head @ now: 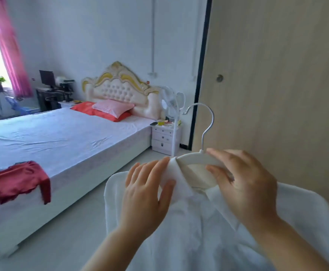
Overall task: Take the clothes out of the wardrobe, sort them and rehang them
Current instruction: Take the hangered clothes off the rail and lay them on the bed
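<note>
The white shirt (189, 231) hangs on a white hanger (197, 159), held up just left of the pale wardrobe door (277, 75). The left hand (146, 190) pinches the collar fabric at the hanger's left end; the right hand (246, 184) grips its right arm, with the hook upright and free. A red garment (16, 180) droops over the near edge of the bed (62, 133), and bare floor (77, 222) lies between bed and shirt.

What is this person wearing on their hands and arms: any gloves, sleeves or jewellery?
Nothing visible: the left hand and right hand are bare, with no gloves, rings or watch, and both forearms are sleeveless down to the frame edge.
</note>
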`<state>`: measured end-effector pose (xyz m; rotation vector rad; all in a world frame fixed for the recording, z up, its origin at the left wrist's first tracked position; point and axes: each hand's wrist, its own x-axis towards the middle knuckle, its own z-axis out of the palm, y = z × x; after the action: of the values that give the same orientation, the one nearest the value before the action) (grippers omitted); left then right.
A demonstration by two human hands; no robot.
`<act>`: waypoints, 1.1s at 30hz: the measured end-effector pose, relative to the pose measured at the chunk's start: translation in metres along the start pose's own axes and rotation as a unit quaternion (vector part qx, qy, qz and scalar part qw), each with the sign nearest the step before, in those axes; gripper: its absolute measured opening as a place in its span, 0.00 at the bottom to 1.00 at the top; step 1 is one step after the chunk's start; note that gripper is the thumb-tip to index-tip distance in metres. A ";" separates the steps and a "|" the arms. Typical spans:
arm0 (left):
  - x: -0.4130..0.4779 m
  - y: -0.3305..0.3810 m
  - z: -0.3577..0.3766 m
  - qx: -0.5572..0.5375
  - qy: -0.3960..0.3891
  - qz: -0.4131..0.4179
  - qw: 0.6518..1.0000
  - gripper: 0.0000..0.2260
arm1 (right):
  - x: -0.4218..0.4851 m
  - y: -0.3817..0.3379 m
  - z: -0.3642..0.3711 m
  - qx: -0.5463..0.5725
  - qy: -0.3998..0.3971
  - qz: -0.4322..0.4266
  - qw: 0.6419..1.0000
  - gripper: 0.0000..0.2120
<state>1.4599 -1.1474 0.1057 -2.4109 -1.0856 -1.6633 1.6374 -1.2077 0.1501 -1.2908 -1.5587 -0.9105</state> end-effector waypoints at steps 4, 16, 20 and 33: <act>-0.005 -0.078 -0.052 0.075 0.016 -0.056 0.995 0.19 | 0.017 -0.067 0.083 0.072 -0.005 -0.020 0.997 0.13; -0.013 -0.291 -0.177 0.236 0.035 -0.156 0.959 0.20 | 0.053 -0.252 0.304 0.271 -0.041 -0.016 0.962 0.11; -0.016 -0.348 -0.196 0.270 0.032 -0.192 0.943 0.20 | 0.060 -0.290 0.372 0.348 -0.089 -0.013 0.933 0.13; 0.025 -0.550 -0.208 0.393 0.054 -0.273 0.876 0.20 | 0.104 -0.386 0.615 0.488 -0.239 0.009 0.839 0.15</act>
<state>0.9947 -0.7971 0.0205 -1.5481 -2.0407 -1.0538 1.1426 -0.6760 0.0434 -0.7639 -1.9721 0.3102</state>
